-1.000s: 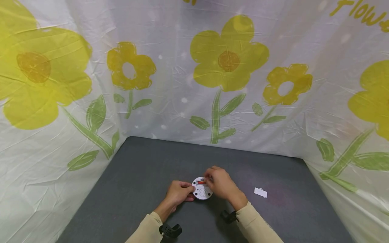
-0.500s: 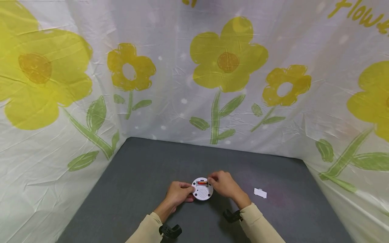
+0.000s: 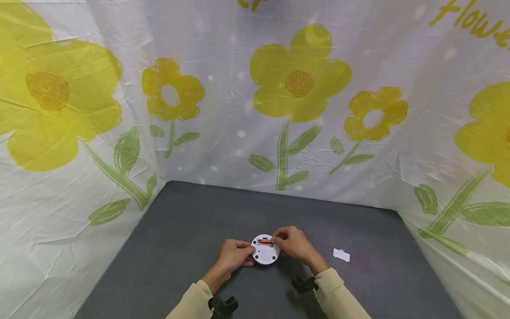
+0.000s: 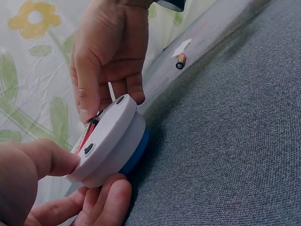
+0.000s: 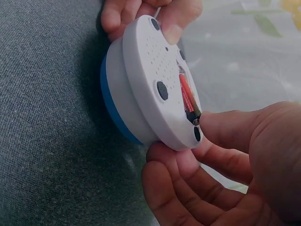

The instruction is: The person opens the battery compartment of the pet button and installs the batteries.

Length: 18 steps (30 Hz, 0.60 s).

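A round white device point(image 3: 266, 254) with a blue far side shows its underside, which has small holes and black feet. In its uncovered compartment lies a red battery point(image 5: 187, 94). My left hand point(image 3: 234, 254) grips the device's left edge, thumb on the white face and fingers beneath. At the opposite edge, my right hand point(image 3: 293, 242) has its thumb point(image 5: 221, 128) at the battery's end by the compartment. Its other fingers curl against the device's side and underneath, seen in the right wrist view.
A white battery cover point(image 3: 341, 255) lies on the dark grey table point(image 3: 199, 208) to the right. In the left wrist view, a loose battery point(image 4: 180, 61) rests near it. A flower-printed curtain point(image 3: 227, 88) hangs around the table's far and side edges.
My right hand has shifted right, off the compartment to the device's right edge, baring more of the red battery. My left hand keeps its grip.
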Tool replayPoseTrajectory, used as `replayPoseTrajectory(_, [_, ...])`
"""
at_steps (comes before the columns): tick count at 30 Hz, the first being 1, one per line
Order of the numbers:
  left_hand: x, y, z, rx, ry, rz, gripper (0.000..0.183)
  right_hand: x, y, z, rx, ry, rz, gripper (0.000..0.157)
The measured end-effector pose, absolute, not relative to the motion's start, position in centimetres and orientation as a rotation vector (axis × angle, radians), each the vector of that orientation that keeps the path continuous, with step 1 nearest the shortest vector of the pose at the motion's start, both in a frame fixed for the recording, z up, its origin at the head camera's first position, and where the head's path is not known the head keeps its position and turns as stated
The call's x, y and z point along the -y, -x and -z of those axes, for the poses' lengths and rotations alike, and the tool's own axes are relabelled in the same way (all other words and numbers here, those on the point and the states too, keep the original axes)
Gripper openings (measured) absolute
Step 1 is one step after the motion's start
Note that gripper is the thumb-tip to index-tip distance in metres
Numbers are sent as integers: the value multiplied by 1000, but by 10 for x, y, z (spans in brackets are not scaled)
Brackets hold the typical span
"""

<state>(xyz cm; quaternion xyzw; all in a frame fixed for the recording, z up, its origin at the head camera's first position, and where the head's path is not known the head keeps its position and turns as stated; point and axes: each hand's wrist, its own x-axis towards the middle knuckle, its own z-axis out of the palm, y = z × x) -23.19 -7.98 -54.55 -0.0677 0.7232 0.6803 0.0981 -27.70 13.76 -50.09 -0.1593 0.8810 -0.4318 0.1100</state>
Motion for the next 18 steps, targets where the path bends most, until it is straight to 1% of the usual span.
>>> replayPoseTrajectory(8, [80, 234, 544, -2153, 195, -1997, 27, -135, 277, 501, -2668, 452, 1221, 9])
replayPoseTrajectory(18, [80, 233, 546, -2156, 185, -1998, 28, -132, 275, 501, -2746, 458, 1153, 9])
